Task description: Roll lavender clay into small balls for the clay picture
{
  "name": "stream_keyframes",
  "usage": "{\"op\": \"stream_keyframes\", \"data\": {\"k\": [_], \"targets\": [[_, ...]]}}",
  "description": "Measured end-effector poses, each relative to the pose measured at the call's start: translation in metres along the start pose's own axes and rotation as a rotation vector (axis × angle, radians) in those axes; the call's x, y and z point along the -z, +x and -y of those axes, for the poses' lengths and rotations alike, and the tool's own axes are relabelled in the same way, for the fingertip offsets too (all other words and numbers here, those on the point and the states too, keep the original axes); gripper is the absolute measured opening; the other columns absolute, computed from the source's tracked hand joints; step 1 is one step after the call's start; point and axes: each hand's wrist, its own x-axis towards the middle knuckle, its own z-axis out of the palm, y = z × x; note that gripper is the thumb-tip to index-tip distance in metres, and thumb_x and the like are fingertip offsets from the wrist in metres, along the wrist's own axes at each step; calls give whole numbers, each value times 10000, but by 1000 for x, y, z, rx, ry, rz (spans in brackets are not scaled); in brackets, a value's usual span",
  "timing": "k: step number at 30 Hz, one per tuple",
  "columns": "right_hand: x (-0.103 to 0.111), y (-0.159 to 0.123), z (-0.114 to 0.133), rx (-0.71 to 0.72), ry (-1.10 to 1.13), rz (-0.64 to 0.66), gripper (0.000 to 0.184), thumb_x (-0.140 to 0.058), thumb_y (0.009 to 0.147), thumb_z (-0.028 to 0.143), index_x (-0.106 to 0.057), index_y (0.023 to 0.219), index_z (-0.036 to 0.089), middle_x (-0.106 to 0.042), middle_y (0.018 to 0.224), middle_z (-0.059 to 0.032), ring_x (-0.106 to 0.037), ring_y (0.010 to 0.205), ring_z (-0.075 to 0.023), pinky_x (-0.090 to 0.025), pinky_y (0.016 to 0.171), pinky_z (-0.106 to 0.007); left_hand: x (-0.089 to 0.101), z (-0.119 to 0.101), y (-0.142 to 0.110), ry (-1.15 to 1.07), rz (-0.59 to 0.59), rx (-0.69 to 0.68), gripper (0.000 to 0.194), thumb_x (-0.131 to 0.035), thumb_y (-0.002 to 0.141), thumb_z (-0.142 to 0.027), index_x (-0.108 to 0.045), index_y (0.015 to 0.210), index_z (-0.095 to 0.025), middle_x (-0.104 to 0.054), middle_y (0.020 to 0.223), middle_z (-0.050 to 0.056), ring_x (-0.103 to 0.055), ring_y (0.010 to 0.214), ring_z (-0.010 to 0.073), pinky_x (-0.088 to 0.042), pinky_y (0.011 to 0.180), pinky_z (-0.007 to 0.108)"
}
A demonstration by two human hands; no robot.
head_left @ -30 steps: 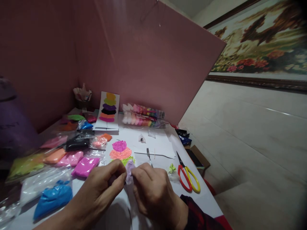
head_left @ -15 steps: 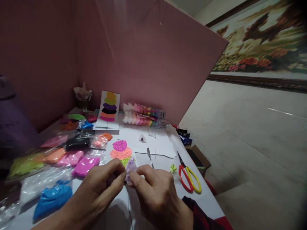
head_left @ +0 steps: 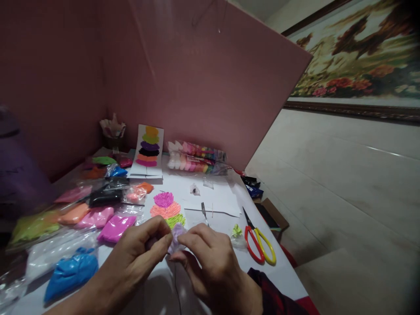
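A small clear packet of light purple clay (head_left: 177,234) is between my two hands, just above the white paper. My left hand (head_left: 138,249) is closed, its thumb and bent fingers pinching the packet's left side. On the other side, the fingertips of my right hand (head_left: 210,258) press the packet, the thumb a little lower and apart from them. Beyond the packet lies a layered clay piece with magenta (head_left: 163,200), coral (head_left: 166,210) and lime (head_left: 176,220) bands. A thin dark line (head_left: 177,284) runs down the paper between my wrists.
Bagged clay, including a blue packet (head_left: 71,274) and a magenta one (head_left: 117,228), covers the left side. A fork (head_left: 204,212), a lime clay packet (head_left: 236,231) and scissors (head_left: 259,245) lie right. Behind stand a card with coloured bands (head_left: 133,170) and packed clay sticks (head_left: 197,158).
My right thumb has moved down, away from its fingers. The purple packet has tipped lower, showing more of the lime band. My left hand has hardly moved.
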Motion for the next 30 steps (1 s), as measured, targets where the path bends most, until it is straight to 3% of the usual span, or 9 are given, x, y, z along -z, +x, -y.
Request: {"op": "stream_keyframes", "data": {"k": [6, 12, 14, 17, 21, 25, 27, 30], "targets": [[-1, 4, -1, 39, -162, 71, 176, -568, 886, 308, -630, 916, 146, -590, 782, -72, -523, 683, -174, -399, 540, -266, -3, 1, -2, 13, 19, -49, 296, -446, 887, -429, -513, 708, -204, -522, 622, -25, -488, 570, 136, -409, 505, 229], [-6, 3, -3, 46, -235, 101, 103, -593, 833, 237, -591, 788, 145, -574, 764, -69, -506, 683, -196, -396, 530, -289, -5, 3, -3, 86, 19, -119, 276, -454, 891, -385, -525, 699, -201, -547, 628, -24, -500, 564, 127, -414, 520, 220], [-6, 1, -4, 34, -123, 83, 109, -599, 828, 232, -597, 870, 131, -585, 805, -84, -528, 711, -203, -429, 552, -301, -4, 4, -2, 60, -2, -93, 293, -450, 893, -406, -526, 697, -202, -522, 614, -30, -480, 556, 126, -405, 504, 217], [-6, -1, -4, -20, 156, -58, 180, -580, 838, 142, -567, 1017, 124, -601, 866, -88, -562, 776, -186, -474, 618, -287, -1, 3, 0, 37, -62, -60, 307, -467, 884, -433, -535, 690, -204, -480, 591, -41, -439, 539, 122, -379, 483, 213], [-5, -2, -2, -67, 420, -213, 282, -508, 795, -18, -558, 1013, 154, -597, 868, -62, -568, 805, -158, -491, 677, -273, 1, -5, -1, -38, -73, -38, 309, -509, 862, -441, -545, 666, -206, -478, 586, -43, -435, 540, 118, -382, 485, 203], [1, 3, -2, -146, 548, -156, 271, -481, 825, 7, -587, 1009, 175, -571, 858, -43, -562, 802, -149, -485, 683, -280, 5, -6, -2, -136, -67, -15, 235, -544, 838, -450, -619, 807, -229, -569, 687, -17, -530, 635, 148, -456, 545, 209], [5, 4, -3, -174, 611, -95, 215, -484, 844, 36, -597, 959, 178, -557, 849, -35, -554, 789, -141, -477, 686, -280, 9, -3, -3, -111, -132, -2, 269, -553, 831, -454, -628, 1014, -272, -639, 908, 17, -587, 840, 197, -500, 680, 240], [8, 4, -6, -191, 707, -35, 134, -500, 852, 73, -579, 865, 180, -541, 839, -29, -541, 789, -141, -472, 717, -297, 18, 1, -2, 17, -132, 29, 410, -630, 773, -456, -611, 1163, -332, -586, 1199, 34, -491, 1138, 274, -472, 862, 293]]}}
